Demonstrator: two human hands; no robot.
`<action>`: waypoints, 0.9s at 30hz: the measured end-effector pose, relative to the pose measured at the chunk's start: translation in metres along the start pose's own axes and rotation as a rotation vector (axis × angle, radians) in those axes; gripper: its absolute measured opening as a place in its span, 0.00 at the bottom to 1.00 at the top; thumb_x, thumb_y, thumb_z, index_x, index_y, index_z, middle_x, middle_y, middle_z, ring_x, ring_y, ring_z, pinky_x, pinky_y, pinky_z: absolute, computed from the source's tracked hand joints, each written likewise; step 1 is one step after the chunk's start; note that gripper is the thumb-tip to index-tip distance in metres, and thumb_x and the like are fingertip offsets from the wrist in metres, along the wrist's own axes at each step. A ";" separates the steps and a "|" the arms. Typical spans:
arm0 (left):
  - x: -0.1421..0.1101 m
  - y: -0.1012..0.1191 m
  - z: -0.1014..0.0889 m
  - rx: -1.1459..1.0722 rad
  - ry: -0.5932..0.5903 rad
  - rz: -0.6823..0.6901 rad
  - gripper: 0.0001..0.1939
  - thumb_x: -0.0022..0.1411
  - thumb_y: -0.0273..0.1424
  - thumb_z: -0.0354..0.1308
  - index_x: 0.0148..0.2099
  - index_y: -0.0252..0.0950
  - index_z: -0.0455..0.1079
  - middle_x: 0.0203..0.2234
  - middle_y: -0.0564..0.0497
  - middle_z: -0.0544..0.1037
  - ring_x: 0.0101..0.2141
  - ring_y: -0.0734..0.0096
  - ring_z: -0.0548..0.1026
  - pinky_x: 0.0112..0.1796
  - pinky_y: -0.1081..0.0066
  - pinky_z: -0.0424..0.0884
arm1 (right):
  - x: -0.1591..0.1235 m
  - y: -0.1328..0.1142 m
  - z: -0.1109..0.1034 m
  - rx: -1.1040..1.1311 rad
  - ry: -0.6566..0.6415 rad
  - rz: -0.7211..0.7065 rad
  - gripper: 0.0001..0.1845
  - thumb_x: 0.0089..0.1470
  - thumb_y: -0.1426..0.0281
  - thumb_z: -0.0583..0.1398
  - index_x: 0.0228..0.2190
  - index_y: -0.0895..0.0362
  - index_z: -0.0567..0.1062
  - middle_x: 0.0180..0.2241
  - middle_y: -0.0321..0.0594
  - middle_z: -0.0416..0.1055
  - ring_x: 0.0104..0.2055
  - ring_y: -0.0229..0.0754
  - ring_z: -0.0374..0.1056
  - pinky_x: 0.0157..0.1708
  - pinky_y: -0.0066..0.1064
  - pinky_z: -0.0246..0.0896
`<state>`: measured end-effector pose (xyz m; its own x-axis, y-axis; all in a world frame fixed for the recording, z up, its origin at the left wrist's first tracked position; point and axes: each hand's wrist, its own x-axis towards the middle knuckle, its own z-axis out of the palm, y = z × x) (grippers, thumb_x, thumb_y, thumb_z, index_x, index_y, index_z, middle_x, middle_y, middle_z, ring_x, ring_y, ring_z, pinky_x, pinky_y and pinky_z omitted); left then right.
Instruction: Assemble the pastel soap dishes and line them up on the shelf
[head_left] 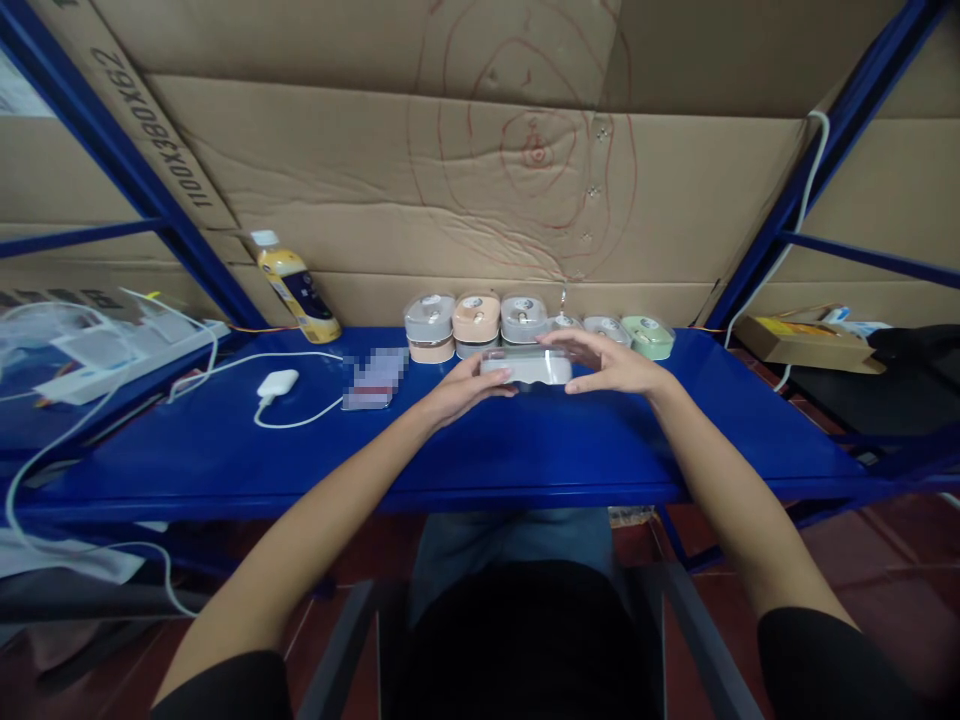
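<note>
We sit at a blue table [517,455], its far edge against a wall of cardboard [337,165] marked with uneven red rings [536,150]. Blue metal posts [796,215] slant up at its left and right ends. Near the middle is a clear-topped container [534,368]; we cannot tell whether its underside touches the table. Our left hand [469,388] grasps its left end, thumb at the near side. Our right hand [611,365] curves around its right end, but we cannot tell whether it grips. Beyond it, along the far edge, lidded containers [523,316] in grey, peach and green stand in a row, the left ones stacked. Farther left we see a yellow bottle [298,290], a pixelated flat item [376,380] and a white adapter [277,383] on a cable. Dark red tiles [870,560] cover the floor.
</note>
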<state>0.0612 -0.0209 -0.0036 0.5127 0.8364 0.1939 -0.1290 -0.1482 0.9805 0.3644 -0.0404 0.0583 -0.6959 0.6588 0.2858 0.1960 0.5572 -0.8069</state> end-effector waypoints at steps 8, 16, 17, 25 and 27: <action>-0.004 -0.009 0.017 0.572 0.015 0.254 0.53 0.51 0.48 0.81 0.72 0.39 0.62 0.67 0.35 0.74 0.66 0.39 0.74 0.66 0.43 0.70 | 0.005 0.016 0.022 -0.434 0.086 0.071 0.58 0.47 0.43 0.77 0.72 0.51 0.68 0.70 0.54 0.70 0.70 0.66 0.68 0.69 0.63 0.65; -0.009 -0.006 0.009 0.889 -0.046 0.201 0.65 0.51 0.51 0.80 0.80 0.37 0.52 0.70 0.32 0.68 0.68 0.34 0.69 0.67 0.39 0.67 | 0.003 0.011 0.015 -0.579 0.146 0.089 0.50 0.53 0.44 0.73 0.68 0.54 0.71 0.63 0.53 0.77 0.61 0.62 0.76 0.63 0.57 0.72; -0.009 -0.005 0.008 0.926 -0.074 0.206 0.59 0.54 0.51 0.78 0.79 0.38 0.56 0.69 0.34 0.69 0.68 0.35 0.69 0.68 0.40 0.66 | 0.001 0.013 0.008 -0.597 0.187 0.118 0.48 0.55 0.44 0.72 0.68 0.55 0.72 0.62 0.54 0.78 0.60 0.63 0.77 0.62 0.57 0.73; -0.010 -0.005 0.005 1.032 -0.141 0.206 0.28 0.70 0.51 0.66 0.67 0.46 0.79 0.67 0.40 0.70 0.68 0.40 0.68 0.71 0.40 0.61 | -0.009 0.031 -0.025 -0.675 0.434 0.270 0.45 0.58 0.41 0.68 0.65 0.55 0.74 0.60 0.56 0.79 0.59 0.65 0.77 0.60 0.59 0.72; -0.009 -0.007 0.002 1.017 -0.132 0.226 0.26 0.71 0.49 0.65 0.66 0.47 0.79 0.68 0.40 0.70 0.68 0.40 0.68 0.72 0.38 0.60 | -0.008 0.031 -0.024 -0.670 0.433 0.269 0.46 0.57 0.40 0.68 0.65 0.56 0.74 0.60 0.56 0.79 0.58 0.65 0.78 0.60 0.59 0.73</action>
<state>0.0596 -0.0283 -0.0119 0.6621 0.6788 0.3175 0.5093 -0.7184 0.4739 0.3925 -0.0163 0.0432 -0.2672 0.8714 0.4114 0.7810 0.4459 -0.4373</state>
